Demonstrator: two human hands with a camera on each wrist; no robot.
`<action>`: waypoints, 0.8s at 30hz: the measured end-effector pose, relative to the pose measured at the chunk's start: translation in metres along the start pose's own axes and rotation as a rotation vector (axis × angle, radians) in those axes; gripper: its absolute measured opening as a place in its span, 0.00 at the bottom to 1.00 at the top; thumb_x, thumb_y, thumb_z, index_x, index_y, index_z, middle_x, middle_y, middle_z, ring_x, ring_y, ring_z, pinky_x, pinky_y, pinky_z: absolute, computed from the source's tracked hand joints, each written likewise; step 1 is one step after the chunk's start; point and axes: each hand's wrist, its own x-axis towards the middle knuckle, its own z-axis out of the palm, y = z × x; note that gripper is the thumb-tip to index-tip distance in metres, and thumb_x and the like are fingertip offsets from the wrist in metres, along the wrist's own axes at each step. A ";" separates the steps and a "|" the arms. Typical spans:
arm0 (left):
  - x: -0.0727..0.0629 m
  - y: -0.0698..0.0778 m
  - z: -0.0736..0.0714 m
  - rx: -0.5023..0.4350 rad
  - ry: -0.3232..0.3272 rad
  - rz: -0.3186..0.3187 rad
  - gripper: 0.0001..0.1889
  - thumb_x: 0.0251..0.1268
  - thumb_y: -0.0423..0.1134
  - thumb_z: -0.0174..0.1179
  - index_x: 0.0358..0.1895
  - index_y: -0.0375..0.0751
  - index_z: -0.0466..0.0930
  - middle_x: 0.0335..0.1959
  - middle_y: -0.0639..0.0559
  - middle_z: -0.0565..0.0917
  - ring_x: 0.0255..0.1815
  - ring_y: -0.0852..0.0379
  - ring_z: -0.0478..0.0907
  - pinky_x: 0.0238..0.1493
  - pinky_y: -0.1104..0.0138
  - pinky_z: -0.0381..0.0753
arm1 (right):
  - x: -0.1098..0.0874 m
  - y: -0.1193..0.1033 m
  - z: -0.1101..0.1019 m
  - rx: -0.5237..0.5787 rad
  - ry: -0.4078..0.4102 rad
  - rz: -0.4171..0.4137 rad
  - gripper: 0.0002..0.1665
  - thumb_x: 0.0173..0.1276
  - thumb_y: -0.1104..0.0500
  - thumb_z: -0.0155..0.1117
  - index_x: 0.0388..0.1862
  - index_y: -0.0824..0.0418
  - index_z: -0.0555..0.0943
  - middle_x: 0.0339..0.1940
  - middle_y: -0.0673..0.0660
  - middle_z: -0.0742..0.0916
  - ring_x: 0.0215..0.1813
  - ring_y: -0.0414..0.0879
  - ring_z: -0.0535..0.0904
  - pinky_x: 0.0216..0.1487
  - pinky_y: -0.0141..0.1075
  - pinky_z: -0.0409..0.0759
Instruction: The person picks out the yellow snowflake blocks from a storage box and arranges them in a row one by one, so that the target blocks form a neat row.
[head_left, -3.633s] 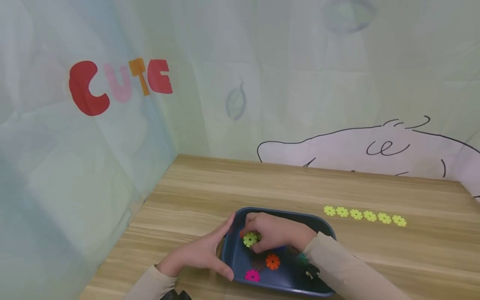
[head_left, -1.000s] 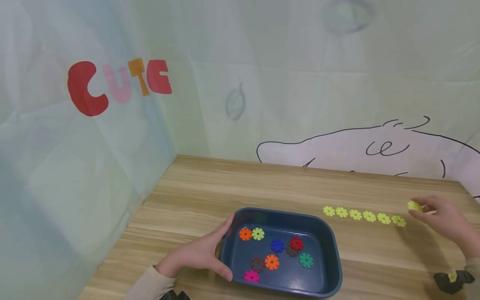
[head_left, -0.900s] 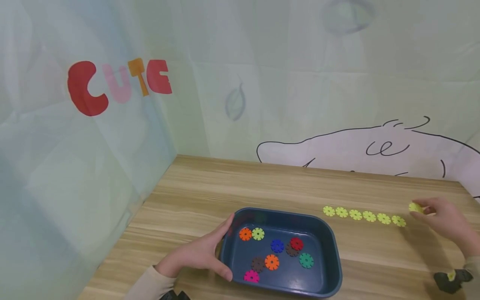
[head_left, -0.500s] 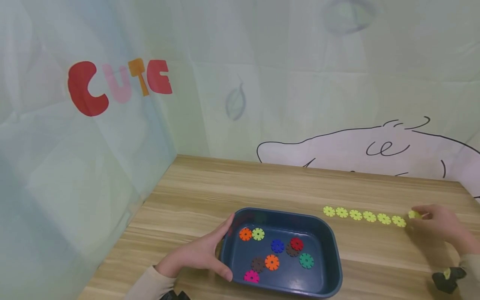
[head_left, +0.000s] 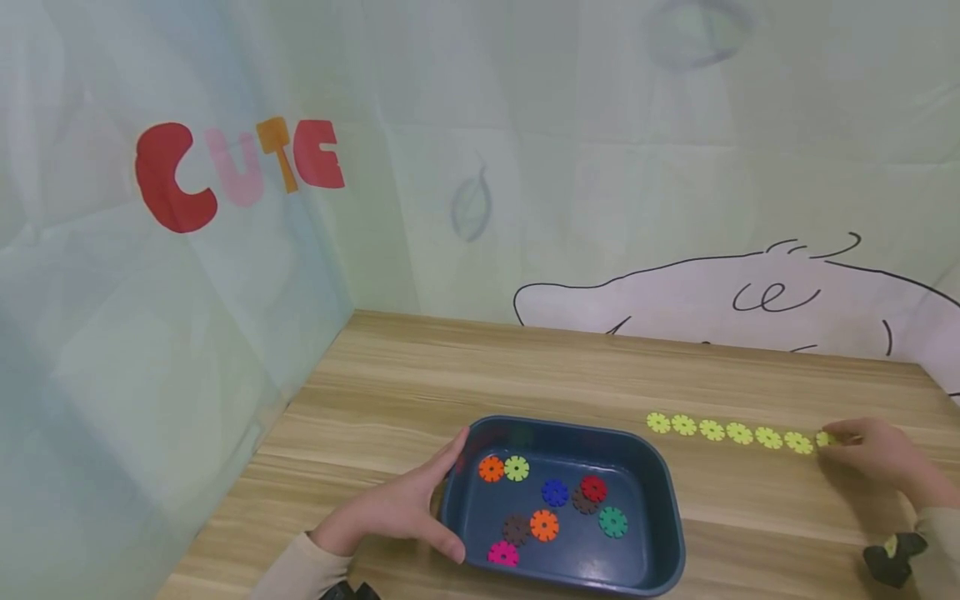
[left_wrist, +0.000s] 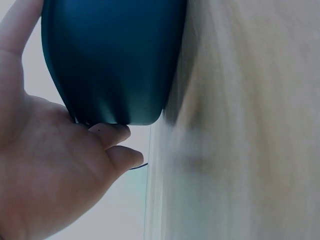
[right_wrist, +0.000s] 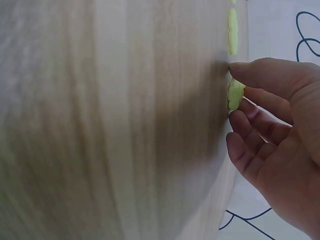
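Observation:
My left hand point(head_left: 401, 508) holds the left end of a dark blue tray point(head_left: 671, 533), thumb on the near corner and fingers at the far one. In the left wrist view the tray's outer wall point(left_wrist: 115, 60) lies against that hand. Several notched plastic discs lie in the tray, including an orange disc point(head_left: 544, 525), a yellow-green disc point(head_left: 516, 468) and a blue disc point(head_left: 555, 492). At the right, my right hand point(head_left: 877, 454) pinches a yellow notched disc point(right_wrist: 235, 94) low at the table, right beside the end of a row of yellow discs point(head_left: 739, 433).
The wood-grain table point(head_left: 420, 367) ends at fabric walls behind and at the left. Red, pink and orange letters point(head_left: 180, 179) decorate the left wall point(head_left: 112, 350). A cartoon outline point(head_left: 675, 292) is drawn on the back wall.
Since the oldest frame, my right hand has taken a yellow disc from the tray to the row's right end. Over the last second it has come down and left against the row. The left hand stays put.

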 end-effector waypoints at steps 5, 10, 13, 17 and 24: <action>0.000 -0.001 0.000 0.002 -0.001 0.000 0.71 0.43 0.58 0.75 0.77 0.44 0.24 0.78 0.41 0.32 0.77 0.42 0.32 0.72 0.41 0.41 | -0.001 -0.001 0.000 -0.007 -0.016 -0.004 0.25 0.62 0.62 0.64 0.48 0.83 0.75 0.42 0.83 0.80 0.42 0.74 0.79 0.44 0.65 0.74; 0.000 -0.001 0.000 -0.002 -0.003 0.004 0.70 0.43 0.57 0.75 0.77 0.45 0.24 0.78 0.41 0.32 0.78 0.42 0.32 0.72 0.41 0.41 | -0.001 -0.002 0.000 -0.009 -0.035 -0.001 0.25 0.63 0.62 0.63 0.49 0.83 0.74 0.42 0.83 0.80 0.43 0.75 0.78 0.44 0.65 0.73; 0.000 -0.001 0.000 -0.003 -0.001 0.003 0.70 0.44 0.56 0.75 0.77 0.45 0.25 0.79 0.42 0.32 0.78 0.42 0.32 0.72 0.41 0.41 | -0.001 -0.001 -0.001 -0.012 -0.040 0.010 0.26 0.64 0.60 0.63 0.50 0.83 0.74 0.43 0.83 0.80 0.44 0.76 0.77 0.45 0.66 0.72; 0.000 -0.001 0.000 0.000 0.003 -0.002 0.70 0.43 0.57 0.75 0.77 0.44 0.25 0.79 0.42 0.32 0.78 0.42 0.33 0.72 0.41 0.41 | 0.000 0.000 -0.001 -0.016 -0.037 0.016 0.26 0.64 0.59 0.63 0.49 0.82 0.75 0.43 0.83 0.80 0.45 0.76 0.77 0.44 0.66 0.72; 0.000 -0.001 0.000 -0.002 -0.002 -0.012 0.70 0.43 0.57 0.75 0.77 0.47 0.25 0.78 0.41 0.32 0.78 0.42 0.33 0.72 0.41 0.42 | -0.002 0.000 0.001 -0.031 -0.026 0.013 0.26 0.64 0.58 0.64 0.49 0.81 0.76 0.42 0.82 0.81 0.46 0.77 0.75 0.45 0.66 0.72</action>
